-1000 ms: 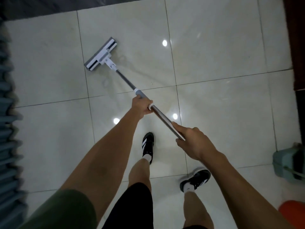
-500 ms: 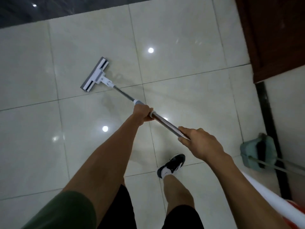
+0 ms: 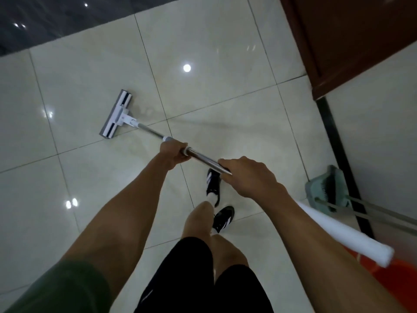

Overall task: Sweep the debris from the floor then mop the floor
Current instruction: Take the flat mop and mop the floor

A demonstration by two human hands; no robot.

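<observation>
Looking down from the head camera, I see both bare arms reaching forward over glossy cream floor tiles. The left hand is wrapped round the flat mop's metal handle, fingers curled over it just behind a grey collar. The right hand clasps the near end of the same handle, knuckles up, fingers folded round the tube. The handle slopes away to the left, down to the flat mop head, a white and grey rectangular pad lying flat on the tiles across a grout line. Faint damp streaks show on the tiles beside it (I think; the glare makes this hard to judge). Below the hands are two black shoes with white stripes and black shorts. By the right wall, a green dustpan with a brush stands against the dark skirting. A white tube crosses the lower right corner over something orange. A brown wooden door fills the top right corner.
</observation>
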